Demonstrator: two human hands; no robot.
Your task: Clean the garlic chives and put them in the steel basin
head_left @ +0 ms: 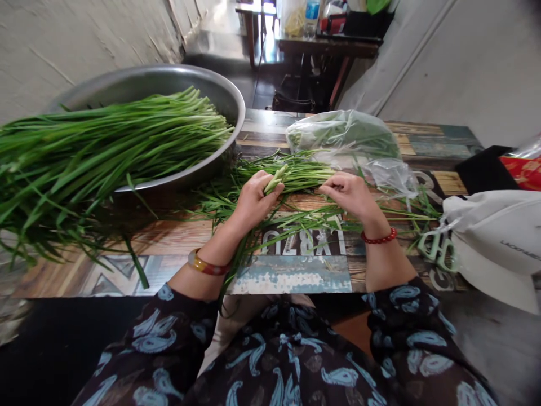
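My left hand [257, 200] is wrapped round a small bunch of green stalks, their pale ends [276, 178] sticking up past the thumb and the long leaves trailing down toward the table's front edge. To its right, my right hand [349, 194] has its fingers pinched together at the cut ends of a loose pile of greens [300, 173]; what lies between the fingertips is too small to make out. The pile rests on the patterned table [296, 274] just beyond both hands, and loose stems are scattered round them.
A big metal bowl [240, 107] heaped with long greens [139, 135] stands at the left. Behind the pile lies a clear plastic bag [349, 132] of greens. Pale green scissors [437, 251] and a white cap [494, 237] are at the right edge.
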